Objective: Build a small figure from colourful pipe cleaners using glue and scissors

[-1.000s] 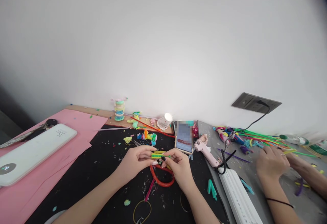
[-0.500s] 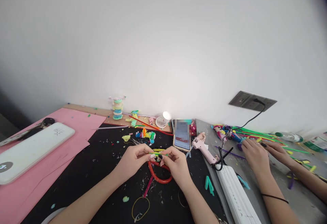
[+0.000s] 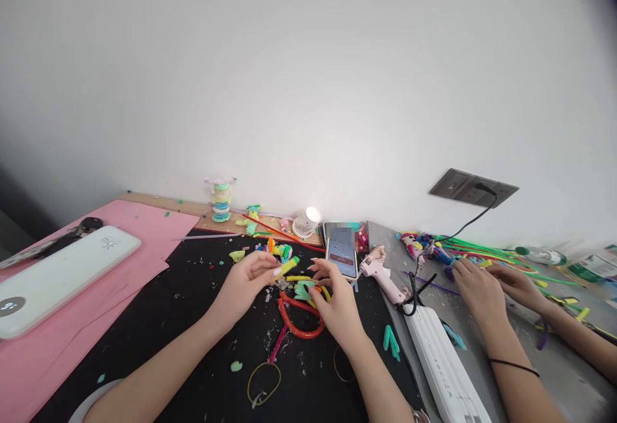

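My left hand (image 3: 247, 280) now clamps the stick (image 3: 289, 265) alone; my right hand (image 3: 335, 294) has come away, its grip apart, leaving it free.

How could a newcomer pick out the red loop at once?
Over the black mat, find the left hand and right hand. Between them, lower in view, lies the red loop: thick and bright, unlike the thin yellow band nearer the camera.
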Demonstrator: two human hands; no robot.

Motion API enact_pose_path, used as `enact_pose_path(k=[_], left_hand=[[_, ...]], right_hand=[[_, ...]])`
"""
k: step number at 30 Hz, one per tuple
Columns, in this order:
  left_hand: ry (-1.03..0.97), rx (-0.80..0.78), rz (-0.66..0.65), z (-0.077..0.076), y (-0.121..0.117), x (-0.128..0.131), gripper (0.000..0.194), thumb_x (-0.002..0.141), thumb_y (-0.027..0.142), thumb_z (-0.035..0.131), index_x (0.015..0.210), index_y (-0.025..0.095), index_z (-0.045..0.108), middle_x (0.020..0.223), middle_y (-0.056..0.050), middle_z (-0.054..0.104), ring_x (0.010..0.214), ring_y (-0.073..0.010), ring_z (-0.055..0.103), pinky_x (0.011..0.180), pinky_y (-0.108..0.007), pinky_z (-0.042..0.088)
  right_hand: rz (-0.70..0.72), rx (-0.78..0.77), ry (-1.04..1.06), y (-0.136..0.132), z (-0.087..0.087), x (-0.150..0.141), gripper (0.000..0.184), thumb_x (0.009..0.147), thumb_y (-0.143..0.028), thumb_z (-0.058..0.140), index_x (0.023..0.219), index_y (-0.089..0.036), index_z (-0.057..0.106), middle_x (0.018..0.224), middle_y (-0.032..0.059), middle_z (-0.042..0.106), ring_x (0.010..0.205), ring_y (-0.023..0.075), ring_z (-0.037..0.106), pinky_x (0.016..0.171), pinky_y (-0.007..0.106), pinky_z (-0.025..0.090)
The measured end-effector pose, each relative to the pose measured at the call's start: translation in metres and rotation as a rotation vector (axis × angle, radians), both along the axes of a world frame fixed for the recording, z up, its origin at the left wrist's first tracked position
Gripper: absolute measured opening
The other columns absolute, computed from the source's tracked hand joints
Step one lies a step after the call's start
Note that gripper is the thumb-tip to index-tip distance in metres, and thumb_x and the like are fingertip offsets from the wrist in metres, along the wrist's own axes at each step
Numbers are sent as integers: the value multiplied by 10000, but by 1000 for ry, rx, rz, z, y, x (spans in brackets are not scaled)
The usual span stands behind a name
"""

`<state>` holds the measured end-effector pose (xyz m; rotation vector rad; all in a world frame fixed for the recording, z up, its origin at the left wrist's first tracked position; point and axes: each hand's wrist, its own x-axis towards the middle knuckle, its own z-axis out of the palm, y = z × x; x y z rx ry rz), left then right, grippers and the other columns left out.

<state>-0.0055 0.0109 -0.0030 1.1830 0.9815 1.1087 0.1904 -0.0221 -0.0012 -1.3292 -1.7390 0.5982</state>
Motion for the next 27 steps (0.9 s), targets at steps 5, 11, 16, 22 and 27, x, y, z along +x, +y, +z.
enact_pose_path(k=[5, 11, 16, 22, 27], left_hand=[[-277, -165, 135, 1, 5, -5, 349, 711, 360, 675, 1001, 192, 578, 883, -42, 678, 883, -179, 627, 803, -313, 487], [-440, -294, 187, -1, 11, -6, 230, 746, 233, 671, 963, 193, 603, 950, -37, 676, 797, -108, 624, 747, -221, 501], [-434, -304, 234, -1, 12, -10, 195, 728, 161, 676, 918, 172, 634, 897, -42, 680, 789, -121, 635, 747, -225, 521], [-370, -255, 251, -1, 12, -11, 243, 676, 259, 733, 880, 145, 665, 853, -50, 678, 785, -137, 636, 780, -266, 512], [-335, -248, 253, 0, 11, -11, 266, 662, 266, 735, 891, 147, 670, 802, -45, 681, 789, -150, 635, 782, -277, 504]], right_hand=[[-17, -43, -365, -4, 1, 1, 375, 688, -153, 585, 1054, -229, 550, 986, 45, 592, 968, 221, 541, 838, 350, 398], [-13, -28, -524, -10, 7, -4, 419, 663, -154, 555, 1076, -229, 541, 1028, 57, 578, 985, 230, 531, 817, 341, 337], [-28, 55, -516, -12, 14, -2, 480, 647, -170, 570, 1121, -234, 525, 1128, 70, 542, 1072, 246, 493, 894, 373, 309], [-114, 92, -454, -8, 14, 4, 319, 733, -198, 573, 1051, -227, 565, 1048, 67, 600, 1048, 245, 499, 884, 382, 327], [-8, -32, -457, -6, 10, 3, 193, 749, -160, 601, 923, -240, 616, 886, 26, 636, 907, 215, 536, 802, 349, 372]])
